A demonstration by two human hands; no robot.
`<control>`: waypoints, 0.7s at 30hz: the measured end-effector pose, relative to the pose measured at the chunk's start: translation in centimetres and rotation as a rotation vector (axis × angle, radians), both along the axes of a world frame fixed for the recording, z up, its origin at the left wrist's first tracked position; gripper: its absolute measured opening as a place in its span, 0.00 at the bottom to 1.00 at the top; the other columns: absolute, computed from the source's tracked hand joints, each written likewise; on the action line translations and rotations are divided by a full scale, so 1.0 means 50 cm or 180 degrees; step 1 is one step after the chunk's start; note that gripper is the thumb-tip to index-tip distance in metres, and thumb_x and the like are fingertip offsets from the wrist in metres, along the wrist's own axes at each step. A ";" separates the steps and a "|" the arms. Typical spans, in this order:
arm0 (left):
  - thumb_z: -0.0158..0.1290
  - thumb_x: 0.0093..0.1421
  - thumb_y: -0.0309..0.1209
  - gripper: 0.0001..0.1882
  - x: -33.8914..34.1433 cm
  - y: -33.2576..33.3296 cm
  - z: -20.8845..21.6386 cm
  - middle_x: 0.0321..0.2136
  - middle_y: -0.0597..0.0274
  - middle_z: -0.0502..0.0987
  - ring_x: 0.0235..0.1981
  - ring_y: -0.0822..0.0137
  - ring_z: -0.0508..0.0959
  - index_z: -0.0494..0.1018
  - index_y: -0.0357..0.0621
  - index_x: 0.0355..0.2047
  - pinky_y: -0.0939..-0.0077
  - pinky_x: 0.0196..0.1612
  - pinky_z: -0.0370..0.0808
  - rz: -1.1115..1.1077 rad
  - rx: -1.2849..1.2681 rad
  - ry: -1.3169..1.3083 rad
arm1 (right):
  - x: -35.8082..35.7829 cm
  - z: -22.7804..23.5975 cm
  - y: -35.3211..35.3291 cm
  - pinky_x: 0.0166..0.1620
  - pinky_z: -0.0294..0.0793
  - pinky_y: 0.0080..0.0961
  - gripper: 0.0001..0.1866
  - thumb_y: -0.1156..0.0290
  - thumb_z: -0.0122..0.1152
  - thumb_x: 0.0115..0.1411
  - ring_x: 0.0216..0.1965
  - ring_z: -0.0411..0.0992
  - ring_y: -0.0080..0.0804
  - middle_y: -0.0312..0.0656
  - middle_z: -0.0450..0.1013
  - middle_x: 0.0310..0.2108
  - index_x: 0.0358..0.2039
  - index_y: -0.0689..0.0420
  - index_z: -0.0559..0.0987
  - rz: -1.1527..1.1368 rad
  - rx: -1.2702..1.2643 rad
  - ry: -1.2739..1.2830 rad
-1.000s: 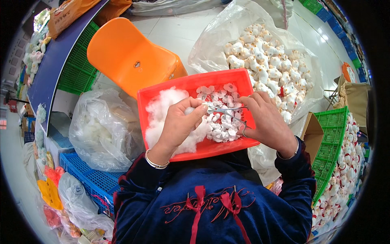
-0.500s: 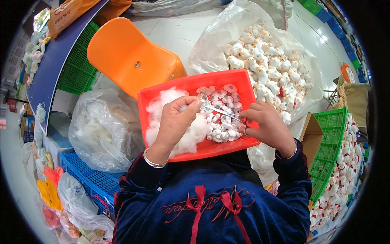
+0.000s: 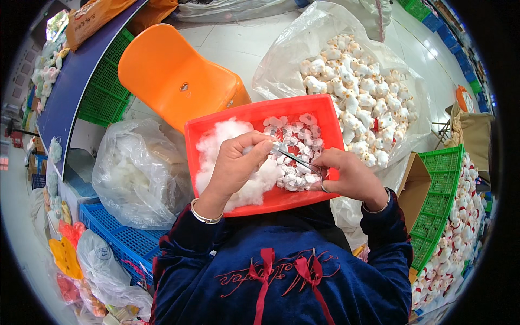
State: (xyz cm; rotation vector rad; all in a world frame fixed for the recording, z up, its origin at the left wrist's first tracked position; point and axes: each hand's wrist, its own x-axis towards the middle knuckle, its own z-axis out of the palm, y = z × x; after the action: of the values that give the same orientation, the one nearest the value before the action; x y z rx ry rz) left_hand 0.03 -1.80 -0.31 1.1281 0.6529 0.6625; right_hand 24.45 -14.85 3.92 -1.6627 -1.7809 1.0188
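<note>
The right hand [image 3: 346,172] had moved toward the red tray [image 3: 287,199]'s near edge, fingers curled snugly round the metal tool [image 3: 298,159], which, pushed too hard, could poke the left hand [image 3: 240,160], pinching a white scrap [image 3: 278,146] above the tray's middle.

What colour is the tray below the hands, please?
The tray is red, best seen in the head view.

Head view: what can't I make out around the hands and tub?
In the head view:
Metal tool: handles partly hidden by the right hand.
White piece: partly hidden by the left hand, too small to tell its shape.
Red tub: left floor covered by white fluff.
</note>
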 end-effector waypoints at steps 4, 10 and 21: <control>0.61 0.68 0.28 0.05 0.003 -0.006 -0.001 0.25 0.75 0.75 0.23 0.86 0.67 0.81 0.39 0.40 0.89 0.26 0.63 0.0234 0.0008 -0.0135 | -0.011 0.000 0.000 0.42 0.75 0.33 0.25 0.60 0.82 0.48 0.37 0.76 0.38 0.45 0.77 0.34 0.40 0.62 0.82 0.0015 -0.0120 0.0130; 0.62 0.65 0.24 0.03 0.014 -0.026 -0.018 0.29 0.67 0.79 0.27 0.81 0.73 0.79 0.38 0.37 0.86 0.30 0.70 0.0860 0.1474 0.0062 | -0.019 -0.017 -0.004 0.47 0.77 0.31 0.30 0.57 0.84 0.45 0.41 0.77 0.40 0.46 0.78 0.37 0.43 0.63 0.82 -0.0131 -0.0283 0.0312; 0.62 0.65 0.23 0.03 0.023 -0.037 -0.018 0.29 0.65 0.81 0.28 0.78 0.77 0.79 0.35 0.37 0.82 0.32 0.74 0.1033 0.2235 0.0499 | -0.039 -0.049 -0.003 0.43 0.76 0.34 0.29 0.58 0.84 0.45 0.38 0.76 0.41 0.46 0.78 0.33 0.42 0.62 0.83 -0.0255 -0.0021 0.0214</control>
State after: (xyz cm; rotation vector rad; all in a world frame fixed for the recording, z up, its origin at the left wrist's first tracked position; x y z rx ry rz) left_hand 1.16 -3.65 -1.21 1.7535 0.7700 1.1411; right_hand 22.51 -14.97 1.46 -1.6700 -1.6564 1.0336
